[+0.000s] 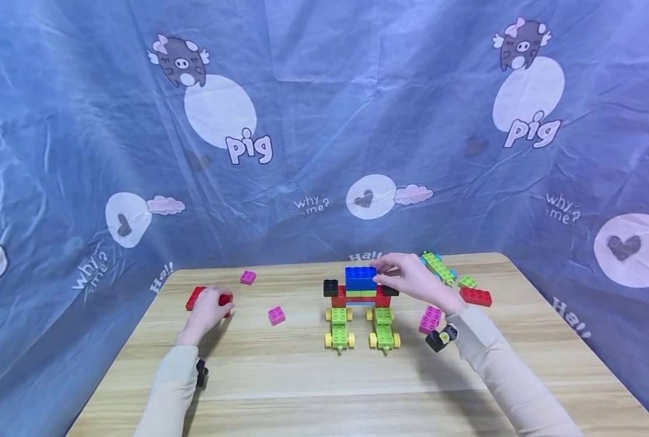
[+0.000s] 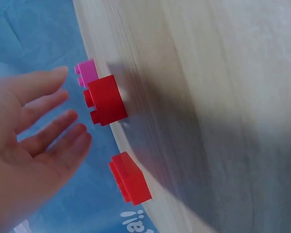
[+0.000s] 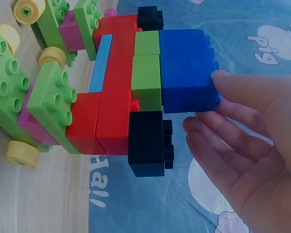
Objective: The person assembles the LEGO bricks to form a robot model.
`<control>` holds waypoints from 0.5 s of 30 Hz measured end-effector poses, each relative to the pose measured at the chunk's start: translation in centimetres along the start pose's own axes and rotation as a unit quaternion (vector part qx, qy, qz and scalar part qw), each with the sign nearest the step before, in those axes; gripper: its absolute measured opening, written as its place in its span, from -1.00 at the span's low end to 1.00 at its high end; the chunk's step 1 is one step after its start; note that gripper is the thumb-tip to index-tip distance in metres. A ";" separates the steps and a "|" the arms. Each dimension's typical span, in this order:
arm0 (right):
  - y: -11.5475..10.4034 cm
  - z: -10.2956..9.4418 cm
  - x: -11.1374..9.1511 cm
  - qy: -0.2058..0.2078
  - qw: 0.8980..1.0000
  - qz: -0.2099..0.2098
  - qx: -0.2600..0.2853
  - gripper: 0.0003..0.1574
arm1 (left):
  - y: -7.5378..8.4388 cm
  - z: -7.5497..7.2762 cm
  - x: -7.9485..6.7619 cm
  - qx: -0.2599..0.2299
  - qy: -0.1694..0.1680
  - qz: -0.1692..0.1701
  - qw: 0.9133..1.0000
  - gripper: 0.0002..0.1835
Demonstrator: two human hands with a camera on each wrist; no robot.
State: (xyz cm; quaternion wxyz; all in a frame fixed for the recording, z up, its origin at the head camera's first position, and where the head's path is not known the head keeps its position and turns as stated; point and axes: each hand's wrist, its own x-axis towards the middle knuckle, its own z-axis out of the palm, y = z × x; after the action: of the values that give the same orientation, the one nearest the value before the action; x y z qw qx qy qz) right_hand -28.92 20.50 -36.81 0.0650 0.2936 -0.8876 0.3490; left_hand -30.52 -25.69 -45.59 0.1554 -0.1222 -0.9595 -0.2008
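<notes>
A toy brick build stands on four-wheeled green bases (image 1: 339,335) with yellow wheels. Its red middle (image 3: 117,97) carries black bricks (image 3: 146,144) at both ends and green bricks (image 3: 146,73) in the centre. On top of the green sit blue bricks (image 1: 360,278). My right hand (image 1: 408,279) pinches the blue at its right end, thumb in front and index finger partly hidden behind. At the far left my left hand (image 1: 206,312) hovers with loosely bent fingers beside a red brick (image 2: 106,100). Another red brick (image 2: 131,178) lies close by; nothing is between these fingers.
Small pink bricks (image 1: 277,315) lie between the left hand and the build. To the right are a larger pink brick (image 1: 430,319), a red brick (image 1: 475,296), a small green brick (image 1: 467,282) and a green wheeled base (image 1: 439,267). A blue cloth (image 1: 313,121) hangs behind the table.
</notes>
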 end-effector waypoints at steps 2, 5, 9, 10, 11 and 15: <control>0.0 0.0 0.0 -0.001 1.000 0.000 0.000 -0.60 | -0.1 0.0 -0.1 0.005 -0.003 -0.019 1.000 -0.68; 0.1 0.0 0.1 -0.002 1.000 -0.002 -0.002 -0.59 | -0.2 0.0 -0.2 0.010 -0.019 -0.043 0.999 -0.54; 0.2 0.0 0.1 -0.001 1.000 -0.004 -0.005 -0.59 | -0.3 0.0 -0.3 0.014 -0.038 -0.052 0.998 -0.50; 0.2 0.0 0.1 -0.001 1.000 -0.003 -0.004 -0.59 | -0.3 0.1 -0.3 0.016 -0.041 -0.052 0.998 -0.51; 0.2 0.0 0.1 -0.001 1.000 -0.002 -0.003 -0.59 | -0.3 0.1 -0.3 0.019 -0.043 -0.049 0.998 -0.52; 0.2 0.0 0.1 -0.002 1.000 0.000 0.003 -0.59 | -0.4 0.2 -0.3 0.022 -0.051 -0.025 0.998 -0.52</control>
State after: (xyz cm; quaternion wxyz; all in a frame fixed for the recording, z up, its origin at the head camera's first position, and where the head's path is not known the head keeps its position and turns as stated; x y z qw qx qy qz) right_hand -29.07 20.58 -36.88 0.0627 0.2945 -0.8866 0.3511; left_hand -30.42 -25.99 -45.97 0.1036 -0.1053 -0.9730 -0.1772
